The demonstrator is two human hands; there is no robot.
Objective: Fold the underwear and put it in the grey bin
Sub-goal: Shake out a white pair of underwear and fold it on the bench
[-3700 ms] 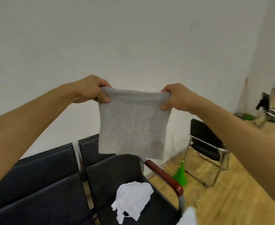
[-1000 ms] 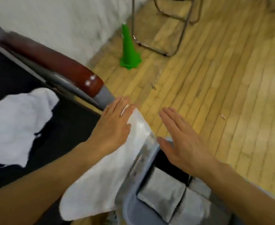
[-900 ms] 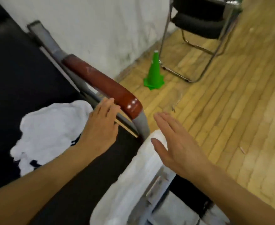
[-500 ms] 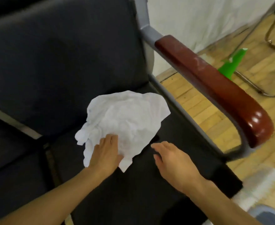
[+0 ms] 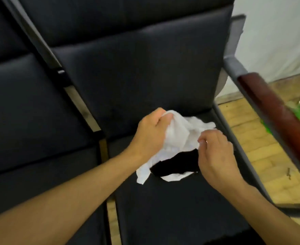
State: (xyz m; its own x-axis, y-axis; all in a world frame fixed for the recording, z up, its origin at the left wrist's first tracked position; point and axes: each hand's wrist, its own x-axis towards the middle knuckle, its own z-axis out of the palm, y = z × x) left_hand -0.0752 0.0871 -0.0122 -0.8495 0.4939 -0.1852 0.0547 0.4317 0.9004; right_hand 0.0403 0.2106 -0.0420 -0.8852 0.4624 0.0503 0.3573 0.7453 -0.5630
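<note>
The white underwear [image 5: 179,137] is crumpled, unfolded, on the black chair seat [image 5: 172,200] at frame centre, so folding looks barely started and binning remains; the grey bin is out of view. The left hand [image 5: 151,135] is closed on its upper left bunch, and the right hand [image 5: 214,152] pinches its right edge. The backrest [image 5: 136,68] stands close behind and the armrest [image 5: 276,124] bounds the right; open seat lies toward the bottom of the frame.

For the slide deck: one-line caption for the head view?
Both hands, left hand and right hand, gather crumpled white underwear off a black chair seat.
</note>
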